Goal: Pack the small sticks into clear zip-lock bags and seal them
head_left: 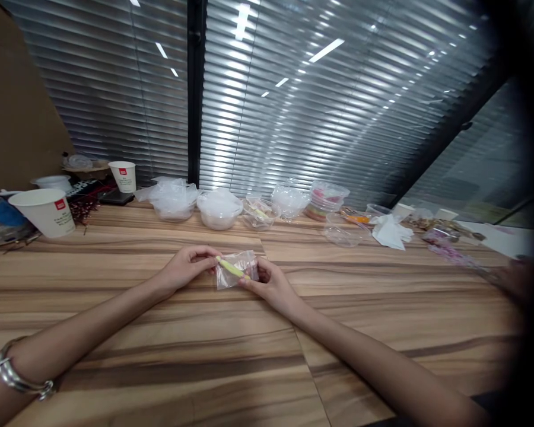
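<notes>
A small clear plastic bag [223, 281] is held just above or on the wooden table, between my two hands. A slim yellow-green strip [231, 268] slants across it; whether it lies inside the bag or on top, I cannot tell. My left hand [187, 270] is closed in a pinch at the bag's left edge, close to the strip's upper end. On the other side, my right hand [273, 286] grips the bag's right edge, its thumb near the strip's lower end. Some fingertips are hidden behind the plastic.
Along the back of the wooden table [169, 362] stand clear plastic tubs [219, 209], a stack of round containers [324, 198] and crumpled white tissue [390, 231]. Paper cups [48, 212] are at the left. At the blurred right edge, another person's hand [514, 279] is near purple material [447, 249].
</notes>
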`<state>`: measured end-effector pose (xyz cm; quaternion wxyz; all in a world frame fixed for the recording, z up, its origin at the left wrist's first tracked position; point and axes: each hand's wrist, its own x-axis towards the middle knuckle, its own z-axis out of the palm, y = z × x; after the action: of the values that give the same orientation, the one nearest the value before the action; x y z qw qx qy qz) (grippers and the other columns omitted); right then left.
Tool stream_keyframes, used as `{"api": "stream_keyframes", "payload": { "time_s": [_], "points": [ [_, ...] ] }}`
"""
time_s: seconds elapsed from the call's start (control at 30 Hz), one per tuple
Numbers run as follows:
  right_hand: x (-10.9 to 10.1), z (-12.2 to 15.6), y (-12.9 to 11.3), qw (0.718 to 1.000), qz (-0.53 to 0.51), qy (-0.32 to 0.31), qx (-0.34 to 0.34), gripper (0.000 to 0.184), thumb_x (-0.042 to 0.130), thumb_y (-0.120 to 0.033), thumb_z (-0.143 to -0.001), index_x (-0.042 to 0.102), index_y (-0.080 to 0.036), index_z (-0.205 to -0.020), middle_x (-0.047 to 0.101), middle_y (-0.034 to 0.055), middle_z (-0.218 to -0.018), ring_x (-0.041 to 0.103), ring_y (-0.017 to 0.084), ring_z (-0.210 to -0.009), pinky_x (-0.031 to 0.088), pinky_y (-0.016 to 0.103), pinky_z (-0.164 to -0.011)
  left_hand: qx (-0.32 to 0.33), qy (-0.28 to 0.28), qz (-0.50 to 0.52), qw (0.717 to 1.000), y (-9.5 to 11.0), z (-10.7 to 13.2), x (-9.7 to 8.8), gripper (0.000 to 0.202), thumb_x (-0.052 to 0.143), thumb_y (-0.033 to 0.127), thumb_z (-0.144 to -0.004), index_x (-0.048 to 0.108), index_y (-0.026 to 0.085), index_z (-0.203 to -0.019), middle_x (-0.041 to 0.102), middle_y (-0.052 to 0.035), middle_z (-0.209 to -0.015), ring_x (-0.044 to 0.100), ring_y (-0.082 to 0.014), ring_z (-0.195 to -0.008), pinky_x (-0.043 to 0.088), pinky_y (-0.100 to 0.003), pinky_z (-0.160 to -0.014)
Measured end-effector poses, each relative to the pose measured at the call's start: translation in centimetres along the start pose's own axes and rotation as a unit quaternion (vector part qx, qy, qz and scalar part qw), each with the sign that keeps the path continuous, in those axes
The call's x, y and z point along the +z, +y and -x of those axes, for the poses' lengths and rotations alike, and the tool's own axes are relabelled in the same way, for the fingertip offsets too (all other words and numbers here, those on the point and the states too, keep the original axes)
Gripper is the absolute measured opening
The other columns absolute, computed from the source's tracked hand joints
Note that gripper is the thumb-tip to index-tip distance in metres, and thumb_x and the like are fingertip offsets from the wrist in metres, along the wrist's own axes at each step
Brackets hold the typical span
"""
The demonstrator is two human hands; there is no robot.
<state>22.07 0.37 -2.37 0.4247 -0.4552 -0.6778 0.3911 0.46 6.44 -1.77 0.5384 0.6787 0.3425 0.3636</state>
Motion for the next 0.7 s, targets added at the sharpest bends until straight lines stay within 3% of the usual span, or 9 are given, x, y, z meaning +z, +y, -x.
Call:
{"api": "stream_keyframes", "payload": {
  "time_s": [0.37, 0.53, 0.7],
  "points": [
    [-0.21, -0.40, -0.26, 0.992, -0.118, -0.030, 0.030, 0.025, 0.064, -0.035, -0.074, 0.056, -0.016, -0.088, 0.051, -0.0020, -0.067, 0.046, 0.009, -0.056, 0.035, 0.021, -0.050, -0.024, -0.024, 0.018, 0.999, 0.77, 0.31, 0.11, 0.017, 0.058, 0.030, -0.076, 0.062, 0.014, -0.080, 0.062, -0.0004, -0.064, 0.056, -0.0122, -0.061, 0.044, -0.024, -0.062],
    [-0.22, -0.33, -0.65, 0.988, -0.149, -0.029, 0.031, 0.027, 0.064, -0.038, -0.073, 0.057, -0.016, -0.088, 0.053, -0.0009, -0.071, 0.046, 0.009, -0.059, 0.038, 0.021, -0.052, -0.040, -0.036, 0.050, 0.997, 0.79, 0.30, 0.04, 0.015, 0.059, 0.029, -0.076, 0.061, 0.014, -0.078, 0.062, -0.0011, -0.067, 0.054, -0.0106, -0.058, 0.043, -0.023, -0.058],
    [-0.25, -0.34, -0.65, 0.984, -0.173, -0.018, 0.028, 0.023, 0.064, -0.035, -0.074, 0.057, -0.016, -0.086, 0.053, -0.0009, -0.071, 0.047, 0.009, -0.059, 0.039, 0.021, -0.054, -0.021, -0.038, 0.060, 0.997, 0.73, 0.33, 0.10, 0.020, 0.059, 0.030, -0.078, 0.063, 0.014, -0.088, 0.064, -0.0025, -0.073, 0.056, -0.0119, -0.067, 0.045, -0.024, -0.067]
  ]
}}
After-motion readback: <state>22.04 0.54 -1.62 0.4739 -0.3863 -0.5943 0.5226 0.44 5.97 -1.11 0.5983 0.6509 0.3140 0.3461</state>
